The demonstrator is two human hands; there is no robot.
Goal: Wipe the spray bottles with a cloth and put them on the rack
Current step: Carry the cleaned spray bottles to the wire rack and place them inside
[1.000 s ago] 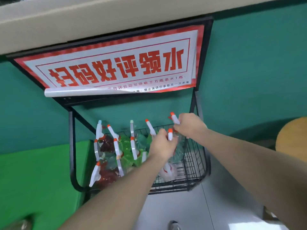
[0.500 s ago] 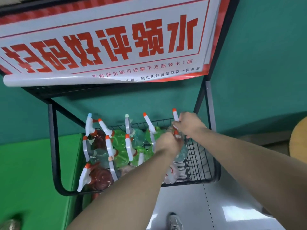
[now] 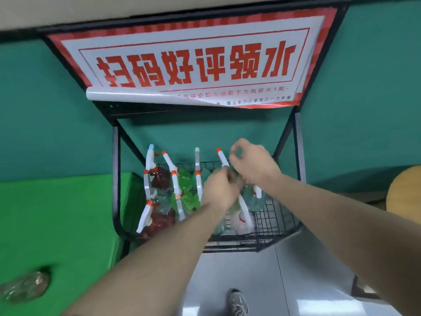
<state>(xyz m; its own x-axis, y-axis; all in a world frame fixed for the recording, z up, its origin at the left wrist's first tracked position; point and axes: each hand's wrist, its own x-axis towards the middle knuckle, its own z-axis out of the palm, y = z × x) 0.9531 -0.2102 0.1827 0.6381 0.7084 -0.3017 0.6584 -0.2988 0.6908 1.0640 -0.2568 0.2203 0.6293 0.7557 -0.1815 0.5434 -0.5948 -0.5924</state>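
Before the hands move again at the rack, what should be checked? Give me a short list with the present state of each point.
1. Right hand free of any bottle: ok, fingers curled, nothing visible in them.
2. Left hand grip: cannot tell, blurred.
3. Free space in the wire basket: ok, bare mesh at its right.
4. Bottles resting inside the basket: ok.
5. Cloth at hand: cannot tell, none visible.
6. Bottles wiped: cannot tell.

Spray bottles (image 3: 182, 192) (red, green, clear) crowd the wire rack (image 3: 275, 226)
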